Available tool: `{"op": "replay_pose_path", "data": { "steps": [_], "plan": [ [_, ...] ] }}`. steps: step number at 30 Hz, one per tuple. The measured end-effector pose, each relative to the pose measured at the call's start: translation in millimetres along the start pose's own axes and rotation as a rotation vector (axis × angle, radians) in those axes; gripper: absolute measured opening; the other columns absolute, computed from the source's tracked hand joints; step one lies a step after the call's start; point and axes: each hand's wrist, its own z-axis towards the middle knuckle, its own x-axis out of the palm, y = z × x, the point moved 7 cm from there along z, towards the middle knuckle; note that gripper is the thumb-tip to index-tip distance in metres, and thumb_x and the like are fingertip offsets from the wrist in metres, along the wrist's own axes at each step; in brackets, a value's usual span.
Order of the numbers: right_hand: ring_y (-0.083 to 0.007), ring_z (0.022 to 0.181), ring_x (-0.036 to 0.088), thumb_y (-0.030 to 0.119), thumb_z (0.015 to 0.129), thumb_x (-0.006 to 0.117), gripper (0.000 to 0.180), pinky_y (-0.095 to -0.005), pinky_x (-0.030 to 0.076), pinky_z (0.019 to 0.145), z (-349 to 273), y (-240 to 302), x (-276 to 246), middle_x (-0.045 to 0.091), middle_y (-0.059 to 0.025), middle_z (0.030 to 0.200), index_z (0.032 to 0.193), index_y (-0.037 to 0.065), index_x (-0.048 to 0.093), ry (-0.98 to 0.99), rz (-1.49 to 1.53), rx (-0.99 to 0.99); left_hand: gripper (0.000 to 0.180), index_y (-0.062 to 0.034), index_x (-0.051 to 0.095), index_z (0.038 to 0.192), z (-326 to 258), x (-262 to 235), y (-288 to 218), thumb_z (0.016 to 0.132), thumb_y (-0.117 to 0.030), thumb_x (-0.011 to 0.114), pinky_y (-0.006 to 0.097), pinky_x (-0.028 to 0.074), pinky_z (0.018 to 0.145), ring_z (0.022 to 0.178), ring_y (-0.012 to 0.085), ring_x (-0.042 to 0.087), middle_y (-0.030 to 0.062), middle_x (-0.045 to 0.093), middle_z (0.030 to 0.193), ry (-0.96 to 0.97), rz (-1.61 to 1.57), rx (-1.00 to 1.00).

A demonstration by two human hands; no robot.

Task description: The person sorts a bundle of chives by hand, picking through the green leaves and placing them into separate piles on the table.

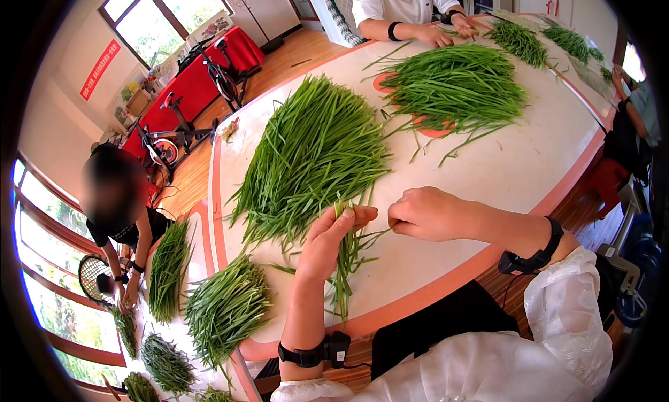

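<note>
Holding a small bunch of long green leaves (341,280) in the left hand (322,245), over the near side of the white desk (550,144), tucked snugly between thumb and fingers. Pinching with the right hand (428,214) too, with fingers close together, seemingly on the end of a thin leaf (376,233) poking out toward the right. Looks only partway done with this bunch, judging by the loose bits sticking out every which way. Probably lots left overall: just past the left hand, a big messy leaf pile (313,158), and farther off, another wide pile (460,85) near a co-worker in white (404,8). Also over at the left, a smaller pile (228,304) and a tall narrow pile (167,269) near a co-worker in black (111,231). Can't tell whether finished or waiting for a turn.
</note>
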Motion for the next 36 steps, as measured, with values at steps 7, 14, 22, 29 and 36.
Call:
{"op": "replay_pose_path", "data": {
  "steps": [7,14,22,29,36],
  "plan": [
    [-0.0295,0.063,0.058,0.019,0.077,0.061,0.016,-0.0389,0.046,0.06,9,13,-19,0.059,-0.0113,0.064,0.075,0.003,0.058,-0.141,0.061,-0.032,0.023,0.0017,0.054,0.097,-1,6,15,0.095,-0.018,0.044,0.026,0.045,0.072,0.075,0.013,0.056,0.0059,0.061,0.082,0.106,0.179,-0.157],
    [-0.0225,0.062,0.06,0.021,0.076,0.064,0.019,-0.0325,0.046,0.058,18,2,-18,0.063,-0.0091,0.067,0.074,0.002,0.061,-0.092,0.369,0.137,0.023,0.0014,0.054,0.093,-6,7,12,0.094,-0.019,0.045,0.026,0.044,0.063,0.065,0.011,0.051,0.0021,0.053,0.07,0.166,0.152,-0.246],
    [-0.0243,0.062,0.059,0.022,0.077,0.062,0.019,-0.0343,0.045,0.057,18,9,-22,0.063,-0.0098,0.067,0.071,0.003,0.062,-0.1,0.262,0.089,0.022,0.0006,0.055,0.095,-6,12,11,0.093,-0.019,0.046,0.027,0.047,0.065,0.064,0.0119,0.052,0.0031,0.054,0.074,0.118,0.09,-0.218],
    [-0.0266,0.063,0.059,0.027,0.08,0.058,0.024,-0.0377,0.044,0.057,25,8,-18,0.063,-0.0108,0.068,0.076,0.005,0.064,-0.109,0.082,0.071,0.026,0.0017,0.054,0.106,-6,8,14,0.094,-0.02,0.045,0.026,0.045,0.058,0.061,0.0094,0.048,-0.0001,0.047,0.07,0.136,0.096,-0.26],
    [-0.0269,0.073,0.062,0.016,0.074,0.06,0.022,-0.0357,0.048,0.068,70,-90,-36,0.065,-0.0112,0.079,0.092,0.004,0.063,-0.284,-0.18,0.212,0.033,0.0035,0.049,0.117,-5,8,11,0.092,-0.017,0.045,0.026,0.043,0.055,0.058,0.0093,0.042,-0.0007,0.042,0.067,0.062,0.117,-0.27]
  ]
}}
